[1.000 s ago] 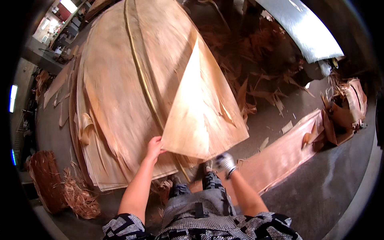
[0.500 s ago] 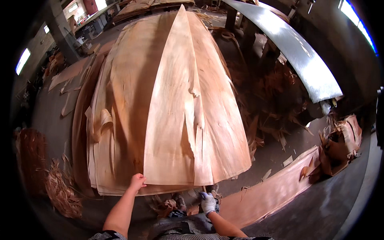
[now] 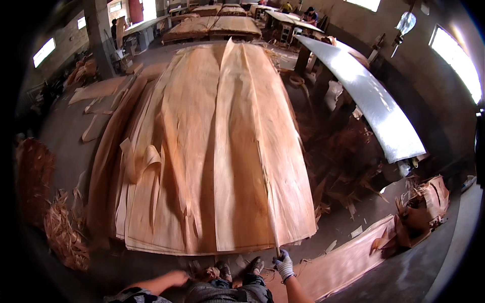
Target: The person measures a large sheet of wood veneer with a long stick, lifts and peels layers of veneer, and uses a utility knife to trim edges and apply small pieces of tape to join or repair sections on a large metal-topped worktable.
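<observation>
A large stack of thin wood veneer sheets [image 3: 235, 212] lies before me, its top sheets wavy and overlapping lengthwise. My right hand [image 3: 284, 265], in a white striped glove, is closed at the stack's near edge. It grips the lower end of a thin stick [image 3: 272, 212], which runs up along the top sheet's right edge. My bare left hand [image 3: 174, 278] is off the stack, close to my body; motion smears its fingers. A curled veneer strip [image 3: 151, 157] rises from the stack's left side.
At right stands a long shiny metal-topped table [image 3: 371, 96]. A long veneer piece [image 3: 338, 265] lies on the floor at lower right, beside crumpled scraps [image 3: 427, 199]. Shredded scraps [image 3: 65, 232] are heaped at lower left. More stacks [image 3: 235, 26] and people are far back.
My left hand has let go of the sheet's near edge and drawn back toward me. My right hand has shifted right, and the stick now shows along the sheet. The view has tilted up.
</observation>
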`<move>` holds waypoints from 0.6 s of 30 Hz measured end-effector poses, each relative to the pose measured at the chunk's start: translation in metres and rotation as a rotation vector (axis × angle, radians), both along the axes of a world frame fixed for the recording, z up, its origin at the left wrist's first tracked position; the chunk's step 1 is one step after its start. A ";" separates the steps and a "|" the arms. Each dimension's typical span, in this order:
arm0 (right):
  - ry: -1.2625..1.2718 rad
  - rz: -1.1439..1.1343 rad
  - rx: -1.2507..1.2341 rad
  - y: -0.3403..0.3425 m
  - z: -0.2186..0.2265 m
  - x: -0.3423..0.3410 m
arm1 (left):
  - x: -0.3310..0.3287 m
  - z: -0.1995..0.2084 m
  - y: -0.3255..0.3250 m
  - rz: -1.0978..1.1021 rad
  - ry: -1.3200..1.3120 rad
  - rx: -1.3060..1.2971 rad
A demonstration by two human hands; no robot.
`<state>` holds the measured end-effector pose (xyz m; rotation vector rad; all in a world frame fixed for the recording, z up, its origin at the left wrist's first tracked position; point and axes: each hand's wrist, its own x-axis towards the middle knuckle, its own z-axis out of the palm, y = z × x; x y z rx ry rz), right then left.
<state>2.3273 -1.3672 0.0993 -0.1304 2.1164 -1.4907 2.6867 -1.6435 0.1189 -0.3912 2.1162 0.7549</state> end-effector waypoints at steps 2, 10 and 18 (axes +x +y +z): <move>-0.218 -0.017 0.030 0.007 0.024 -0.012 | 0.044 0.005 0.006 -0.070 -0.064 -0.013; -0.082 -0.036 0.113 -0.001 0.039 -0.010 | 0.056 0.002 -0.010 1.057 -0.202 0.125; -0.164 -0.041 0.047 -0.026 0.050 0.011 | 0.054 0.004 -0.001 1.080 -0.075 0.156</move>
